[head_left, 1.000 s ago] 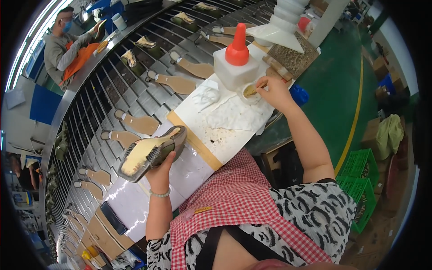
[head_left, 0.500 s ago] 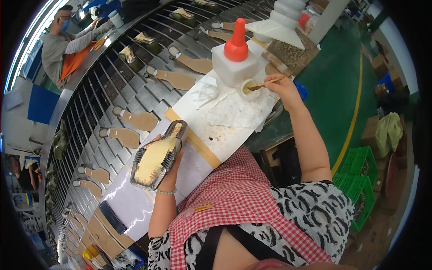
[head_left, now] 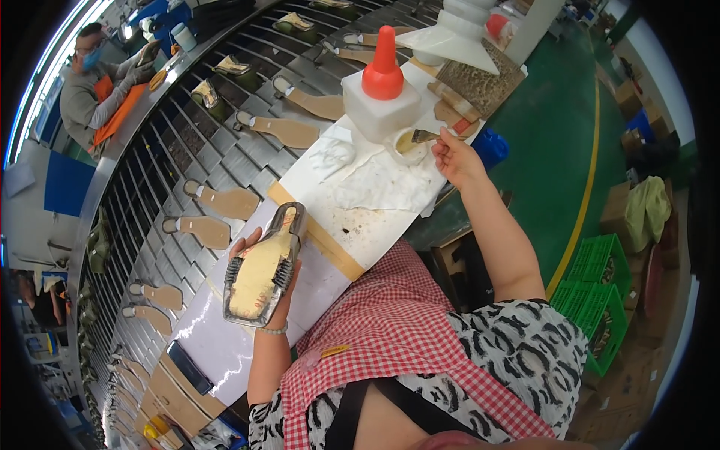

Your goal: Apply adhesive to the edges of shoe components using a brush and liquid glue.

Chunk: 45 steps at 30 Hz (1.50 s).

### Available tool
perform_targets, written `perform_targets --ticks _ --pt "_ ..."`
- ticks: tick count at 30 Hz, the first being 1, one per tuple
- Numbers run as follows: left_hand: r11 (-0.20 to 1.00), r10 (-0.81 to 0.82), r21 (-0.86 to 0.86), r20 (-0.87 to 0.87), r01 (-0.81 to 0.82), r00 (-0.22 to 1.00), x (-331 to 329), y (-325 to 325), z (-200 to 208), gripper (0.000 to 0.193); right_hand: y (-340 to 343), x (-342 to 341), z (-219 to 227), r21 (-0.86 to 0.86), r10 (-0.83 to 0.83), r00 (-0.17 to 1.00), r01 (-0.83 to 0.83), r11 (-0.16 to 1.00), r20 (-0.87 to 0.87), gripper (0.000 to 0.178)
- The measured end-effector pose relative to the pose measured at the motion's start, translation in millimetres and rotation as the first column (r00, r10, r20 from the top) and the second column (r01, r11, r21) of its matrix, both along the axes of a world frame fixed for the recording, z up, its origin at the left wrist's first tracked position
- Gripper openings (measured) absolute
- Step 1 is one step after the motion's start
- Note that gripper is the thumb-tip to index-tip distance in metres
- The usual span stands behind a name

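Note:
My left hand [head_left: 285,296] is wrapped around an upturned shoe on its last [head_left: 259,271], its yellowish underside facing up and dark bristly-looking edges along both sides. My right hand [head_left: 459,163] pinches a flat brush [head_left: 424,136], whose bristles are at the mouth of a small white pot [head_left: 411,158] with yellowish stuff inside. Beside the pot stands a square white bottle with a red cone cap [head_left: 382,82]. Crumpled white cloth or paper [head_left: 386,189] lies around the pot on the white board [head_left: 367,234].
A slatted metal conveyor [head_left: 259,161] curves past on the left, carrying tan soles [head_left: 217,232] and several shoes on lasts. A phone-like dark slab [head_left: 190,367] lies near me. Another person [head_left: 88,97] sits across the conveyor. Green crates [head_left: 596,315] stand at right.
The brush has been drawn up a little and its angle has changed, showing more of its head. My left hand has turned the shoe slightly more upright. The other person's arms have moved.

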State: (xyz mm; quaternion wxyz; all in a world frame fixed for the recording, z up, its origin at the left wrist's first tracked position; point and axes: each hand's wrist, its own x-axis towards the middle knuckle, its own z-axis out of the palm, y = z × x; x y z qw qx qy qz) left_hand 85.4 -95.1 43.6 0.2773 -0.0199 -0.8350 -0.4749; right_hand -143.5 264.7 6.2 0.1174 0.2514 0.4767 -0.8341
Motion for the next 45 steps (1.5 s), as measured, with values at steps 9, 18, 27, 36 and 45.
perform_targets --ticks 9,18,27,36,45 --pt "0.13 -0.265 0.991 0.049 -0.015 0.963 -6 7 9 0.029 35 20 6 -0.429 0.117 0.955 -0.229 0.874 -0.272 0.017" --pt "0.858 -0.119 0.498 -0.048 0.127 0.992 13 37 -46 0.062 -79 133 118 0.162 0.467 0.574 -0.502 0.85 -0.673 0.017" --pt "0.976 -0.013 0.216 -0.027 0.018 1.0 13 41 -42 0.052 -123 166 109 0.353 0.703 0.428 -0.646 0.677 -0.568 0.013" --pt "0.941 -0.164 0.304 0.025 0.149 0.986 19 44 -41 0.062 -127 167 109 0.456 0.749 0.411 -0.608 0.65 -0.519 0.013" --pt "0.951 -0.175 0.263 0.017 0.165 0.984 19 43 -45 0.057 -128 173 115 0.502 0.742 0.306 -0.579 0.642 -0.597 0.012"
